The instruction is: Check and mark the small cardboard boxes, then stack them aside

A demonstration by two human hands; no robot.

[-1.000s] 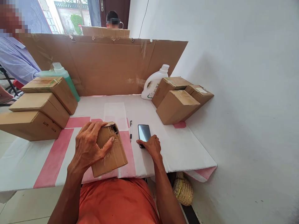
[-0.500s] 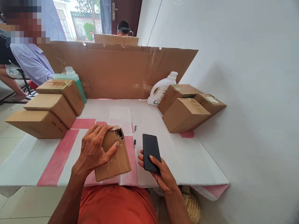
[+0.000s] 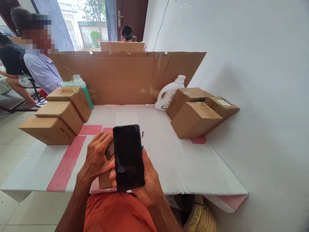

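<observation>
The right hand (image 3: 147, 180) grasps a black rectangular smartphone (image 3: 128, 157) from beneath, palm cupped under its lower half and fingertips curled over its left edge. The smartphone is raised above the worktop (image 3: 183, 164), screen dark and facing the camera. The left hand (image 3: 96, 158) is clamped over the top of a small brown cardboard box (image 3: 105, 180), fingers spread across its upper face. The small brown cardboard box rests on the worktop directly behind the smartphone, which hides most of it; only its lower left corner and a strip beside the left thumb are visible.

A white ballpoint pen (image 3: 143, 136) lies on the worktop just beyond the upper right corner of the smartphone. The worktop is covered in white sheeting with pink bands (image 3: 65, 162) to the left of the smartphone.

Further left of the smartphone, three brown cardboard cartons (image 3: 60, 119) sit in a stepped row, touching one another. A green liquid bottle (image 3: 83, 87) stands behind them. To the right of and beyond the smartphone, three more taped cardboard cartons (image 3: 196, 111) are grouped against the white wall (image 3: 253, 80), with a white plastic jug (image 3: 170, 93) standing just to their left. A large flattened cardboard sheet (image 3: 125, 77) stands upright along the far edge of the worktop.

Beyond the sheet, a second person's head (image 3: 126, 33) shows. To the far left, another person in a pale blue shirt (image 3: 43, 71) is seated. A woven straw basket (image 3: 200, 217) sits on the floor under the near right corner of the worktop.
</observation>
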